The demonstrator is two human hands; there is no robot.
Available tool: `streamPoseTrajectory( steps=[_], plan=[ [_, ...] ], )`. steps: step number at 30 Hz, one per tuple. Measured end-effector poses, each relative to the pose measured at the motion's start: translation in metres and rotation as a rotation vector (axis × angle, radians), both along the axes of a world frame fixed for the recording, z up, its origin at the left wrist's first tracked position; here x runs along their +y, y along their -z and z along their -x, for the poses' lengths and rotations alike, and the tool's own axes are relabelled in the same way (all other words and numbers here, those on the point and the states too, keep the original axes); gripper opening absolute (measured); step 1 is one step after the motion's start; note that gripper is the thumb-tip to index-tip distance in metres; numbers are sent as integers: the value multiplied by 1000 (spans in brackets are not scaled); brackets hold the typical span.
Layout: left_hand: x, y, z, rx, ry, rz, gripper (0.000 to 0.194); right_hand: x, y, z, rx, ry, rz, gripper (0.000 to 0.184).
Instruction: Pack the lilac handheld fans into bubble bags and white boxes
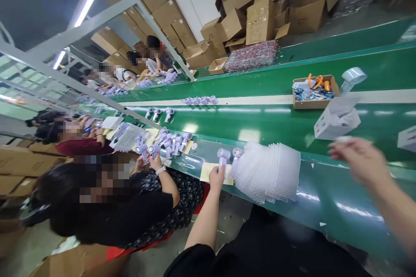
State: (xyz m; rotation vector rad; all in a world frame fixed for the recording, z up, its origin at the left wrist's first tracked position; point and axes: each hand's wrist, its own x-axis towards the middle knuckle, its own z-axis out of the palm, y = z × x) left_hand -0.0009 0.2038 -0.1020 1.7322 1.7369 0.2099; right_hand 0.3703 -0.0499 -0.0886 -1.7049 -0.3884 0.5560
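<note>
My left hand is wrapped round the handle of a lavender handheld fan, holding it upright over a yellow paper at the bench edge. Just right of it, a second handheld fan lies against a fanned-out stack of translucent bubble bags. Out to the right, my blurred right hand is raised above the bench with its fingers pinched at a small white piece, whose kind I cannot make out. Close beyond that hand stands an open white box with crumpled white material in it.
A cardboard tray of parts and a clear tape roll sit beyond the white box. To my left, a co-worker handles fans beside a pile of fans. Another white box is at far right. Cartons stand behind the green line.
</note>
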Motion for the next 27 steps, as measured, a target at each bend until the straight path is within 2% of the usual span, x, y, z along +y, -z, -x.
streamPoseTrajectory(
  steps=[2,3,5,6,7,9,12,13,15,17,20,24,27],
  plan=[
    [-18,-4,-18,-215,-3,72,41,9,-1,73,525,-249,30,33],
    [-32,-5,-31,-356,5,145,45,17,1,104,715,-332,-5,39],
    [-67,-6,-59,-568,98,326,51,32,6,145,935,-354,-176,40],
    [-86,-5,-71,-593,194,399,54,38,10,155,984,-320,-256,37],
    [-103,-4,-82,-575,333,424,57,40,15,158,997,-251,-320,33],
    [-129,-2,-95,-466,706,263,56,33,21,150,949,-59,-376,27],
    [-142,3,-102,-149,1311,-295,36,-4,24,122,830,161,-365,23],
    [-141,5,-103,-16,1465,-458,30,-21,23,114,808,187,-356,21],
    [-137,11,-107,218,1686,-622,21,-55,20,104,817,204,-331,18],
    [-134,17,-113,345,1804,-634,18,-84,19,104,878,211,-298,16],
    [-133,22,-126,364,1864,-645,21,-115,24,115,977,208,-280,18],
    [-134,24,-138,374,1951,-734,21,-133,33,133,1073,175,-309,24],
    [-133,24,-146,453,2059,-642,19,-137,32,139,1120,202,-376,24]
  ],
)
